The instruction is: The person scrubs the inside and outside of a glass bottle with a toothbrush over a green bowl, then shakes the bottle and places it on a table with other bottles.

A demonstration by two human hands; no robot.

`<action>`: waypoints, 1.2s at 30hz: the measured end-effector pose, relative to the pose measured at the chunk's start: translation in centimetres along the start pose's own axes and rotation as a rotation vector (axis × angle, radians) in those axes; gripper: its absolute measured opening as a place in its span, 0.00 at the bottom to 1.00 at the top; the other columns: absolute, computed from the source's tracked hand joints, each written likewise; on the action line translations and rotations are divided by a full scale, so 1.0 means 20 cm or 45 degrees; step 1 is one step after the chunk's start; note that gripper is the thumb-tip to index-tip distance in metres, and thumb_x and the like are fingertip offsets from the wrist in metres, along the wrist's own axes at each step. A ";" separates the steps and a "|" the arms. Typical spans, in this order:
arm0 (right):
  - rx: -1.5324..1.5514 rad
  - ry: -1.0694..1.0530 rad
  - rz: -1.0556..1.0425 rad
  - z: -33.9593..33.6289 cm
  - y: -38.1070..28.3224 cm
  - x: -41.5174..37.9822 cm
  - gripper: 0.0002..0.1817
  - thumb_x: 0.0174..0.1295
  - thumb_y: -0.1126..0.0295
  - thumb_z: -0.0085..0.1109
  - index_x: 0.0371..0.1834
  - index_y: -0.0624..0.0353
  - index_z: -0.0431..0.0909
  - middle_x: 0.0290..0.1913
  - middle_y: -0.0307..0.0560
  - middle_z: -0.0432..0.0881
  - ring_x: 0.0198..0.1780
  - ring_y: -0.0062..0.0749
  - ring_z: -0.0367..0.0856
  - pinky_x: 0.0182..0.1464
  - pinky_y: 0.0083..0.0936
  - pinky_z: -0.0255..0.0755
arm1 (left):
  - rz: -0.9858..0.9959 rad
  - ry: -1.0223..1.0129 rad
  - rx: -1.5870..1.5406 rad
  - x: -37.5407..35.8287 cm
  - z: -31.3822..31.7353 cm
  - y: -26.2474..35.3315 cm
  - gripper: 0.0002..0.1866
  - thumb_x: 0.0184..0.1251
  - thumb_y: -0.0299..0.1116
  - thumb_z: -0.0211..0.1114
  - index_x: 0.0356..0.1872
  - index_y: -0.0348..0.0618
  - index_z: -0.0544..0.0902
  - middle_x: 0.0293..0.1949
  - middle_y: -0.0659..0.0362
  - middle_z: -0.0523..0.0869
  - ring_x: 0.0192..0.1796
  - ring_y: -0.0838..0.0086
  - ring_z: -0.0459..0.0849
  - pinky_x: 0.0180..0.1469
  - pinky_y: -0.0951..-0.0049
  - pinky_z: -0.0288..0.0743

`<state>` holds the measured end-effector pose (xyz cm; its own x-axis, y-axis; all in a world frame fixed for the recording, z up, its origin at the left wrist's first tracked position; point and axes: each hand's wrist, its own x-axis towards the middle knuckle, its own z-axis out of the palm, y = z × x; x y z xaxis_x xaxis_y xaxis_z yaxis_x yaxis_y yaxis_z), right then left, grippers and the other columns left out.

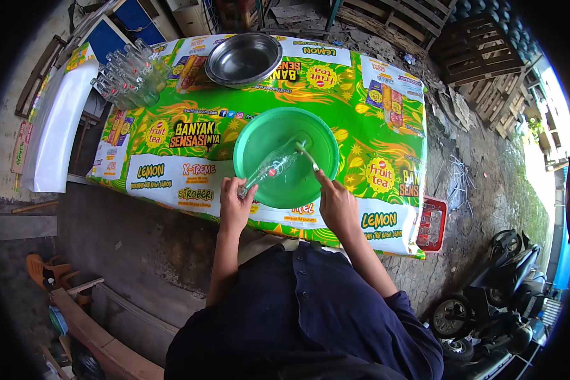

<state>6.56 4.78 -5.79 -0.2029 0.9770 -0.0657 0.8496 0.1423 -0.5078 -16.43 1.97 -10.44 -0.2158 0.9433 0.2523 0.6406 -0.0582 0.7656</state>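
A clear glass bottle (273, 166) with a small red-and-white mark lies tilted over the green plastic basin (246, 142). My left hand (236, 201) is closed around its near end, at the basin's front-left rim. My right hand (335, 201) grips a thin, pale-handled brush (308, 156) over the right side of the basin. The brush's head is at the bottle's far end, touching or very near it. Whether the basin holds water is hard to make out.
Several clear glass bottles (130, 76) stand at the table's far left. A steel bowl (244, 58) sits behind the basin. A printed green-and-white cover (361, 136) drapes the table. A red crate (432, 225) stands by the right edge, and a motorcycle (487, 297) is farther right.
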 end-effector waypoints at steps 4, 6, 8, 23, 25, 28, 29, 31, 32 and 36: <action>0.088 0.075 -0.043 0.02 0.00 0.03 0.19 0.61 0.71 0.47 0.57 0.50 0.70 0.30 0.54 0.77 0.27 0.51 0.77 0.28 0.42 0.71 | 0.006 0.007 0.004 0.01 0.01 -0.01 0.13 0.58 0.32 0.65 0.37 0.35 0.73 0.31 0.52 0.71 0.34 0.61 0.73 0.36 0.65 0.67; 0.093 -0.038 -0.121 0.04 -0.08 -0.06 0.19 0.61 0.71 0.48 0.57 0.49 0.70 0.31 0.53 0.78 0.26 0.51 0.77 0.26 0.43 0.71 | 0.019 0.006 0.003 0.01 0.00 -0.01 0.13 0.58 0.32 0.65 0.38 0.36 0.74 0.31 0.52 0.71 0.33 0.62 0.73 0.35 0.65 0.67; 0.091 0.002 -0.272 0.08 -0.07 -0.10 0.23 0.60 0.70 0.47 0.61 0.49 0.67 0.30 0.51 0.75 0.22 0.49 0.77 0.22 0.41 0.71 | 0.014 0.006 -0.008 0.01 0.01 0.00 0.13 0.58 0.32 0.65 0.39 0.37 0.75 0.30 0.53 0.71 0.32 0.63 0.73 0.35 0.66 0.67; -0.081 0.133 -0.058 0.08 0.10 0.13 0.20 0.60 0.70 0.47 0.58 0.47 0.70 0.29 0.49 0.78 0.24 0.48 0.78 0.23 0.41 0.71 | 0.011 -0.003 -0.049 -0.01 0.01 0.01 0.13 0.56 0.30 0.66 0.41 0.38 0.76 0.31 0.54 0.69 0.31 0.66 0.71 0.34 0.67 0.66; -0.137 0.165 -0.054 0.06 0.08 0.16 0.20 0.61 0.70 0.47 0.58 0.47 0.70 0.31 0.50 0.78 0.24 0.47 0.78 0.24 0.41 0.71 | 0.006 -0.010 -0.029 0.00 0.00 0.02 0.13 0.56 0.30 0.66 0.41 0.37 0.76 0.31 0.55 0.68 0.31 0.66 0.70 0.33 0.67 0.66; -0.030 -0.014 -0.230 0.07 -0.04 0.03 0.21 0.60 0.70 0.48 0.59 0.46 0.69 0.31 0.51 0.78 0.25 0.48 0.78 0.25 0.41 0.72 | 0.005 -0.007 -0.024 -0.01 0.00 0.02 0.13 0.57 0.30 0.66 0.41 0.37 0.76 0.31 0.55 0.68 0.31 0.66 0.70 0.32 0.68 0.66; -0.065 -0.055 -0.278 0.06 -0.08 -0.02 0.22 0.60 0.70 0.48 0.59 0.46 0.69 0.30 0.50 0.78 0.24 0.49 0.78 0.25 0.42 0.72 | 0.007 -0.008 -0.026 -0.01 0.01 0.01 0.13 0.57 0.30 0.65 0.41 0.37 0.76 0.31 0.54 0.68 0.31 0.66 0.70 0.32 0.68 0.66; 0.002 -0.038 -0.305 0.04 -0.06 -0.03 0.22 0.60 0.70 0.48 0.59 0.46 0.69 0.30 0.49 0.78 0.23 0.48 0.78 0.25 0.42 0.72 | 0.032 -0.001 -0.004 0.00 0.01 0.00 0.13 0.57 0.31 0.65 0.42 0.37 0.76 0.30 0.55 0.68 0.31 0.66 0.70 0.32 0.68 0.66; -0.023 0.013 -0.235 0.06 -0.02 -0.01 0.21 0.60 0.70 0.48 0.59 0.46 0.69 0.29 0.49 0.78 0.23 0.48 0.78 0.24 0.42 0.72 | 0.042 -0.002 0.009 -0.01 0.01 0.00 0.13 0.58 0.31 0.65 0.42 0.37 0.76 0.30 0.55 0.68 0.31 0.67 0.69 0.33 0.68 0.66; -0.070 0.178 -0.022 0.04 0.10 0.11 0.19 0.60 0.71 0.47 0.56 0.49 0.71 0.29 0.50 0.79 0.24 0.48 0.78 0.24 0.41 0.71 | 0.043 0.007 0.020 0.00 0.02 0.00 0.13 0.59 0.32 0.64 0.41 0.37 0.76 0.30 0.54 0.68 0.31 0.66 0.69 0.34 0.67 0.66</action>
<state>7.31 7.10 -7.64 -0.1513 0.9864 0.0647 0.8728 0.1641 -0.4597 -16.14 2.01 -10.58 -0.1981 0.9391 0.2809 0.6593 -0.0845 0.7471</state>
